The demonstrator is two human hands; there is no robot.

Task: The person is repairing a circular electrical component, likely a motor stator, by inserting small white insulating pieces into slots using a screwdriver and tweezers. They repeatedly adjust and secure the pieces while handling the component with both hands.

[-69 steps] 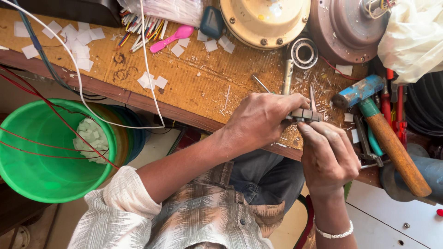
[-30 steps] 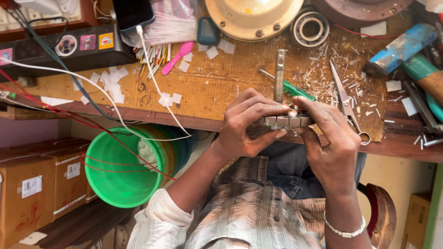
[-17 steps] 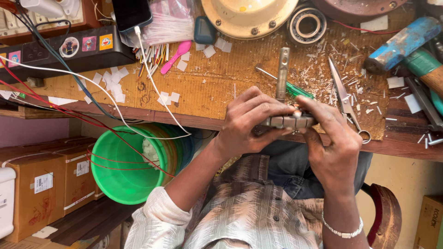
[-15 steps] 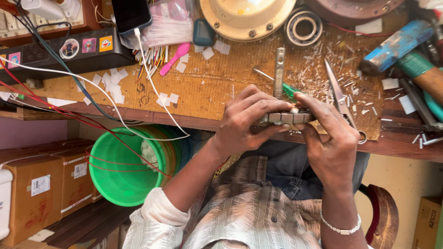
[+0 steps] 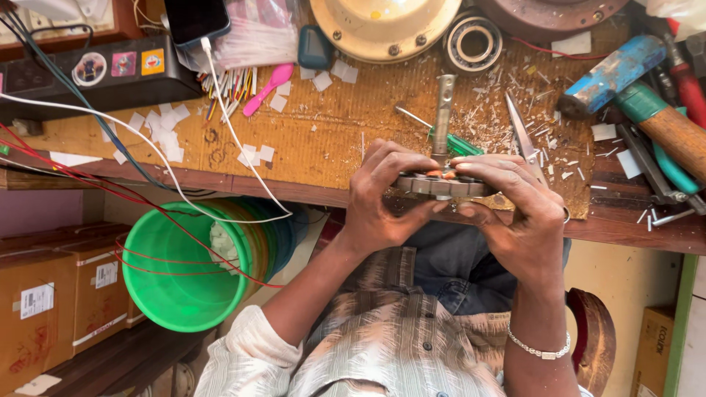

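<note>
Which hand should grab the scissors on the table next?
Probably the right hand. The scissors lie just beyond its fingers, while the left hand sits farther over and grips the round metal motor part from its side, so it could keep holding.

A repair workshop: a worn wooden counter [image 5: 309, 140] strewn with metal shavings carries a hammer [image 5: 647, 103], scissors [image 5: 523, 136], a ball bearing [image 5: 473, 43] and motor housings [image 5: 382, 26]; loose red wires [image 5: 110, 213] trail left.
</note>
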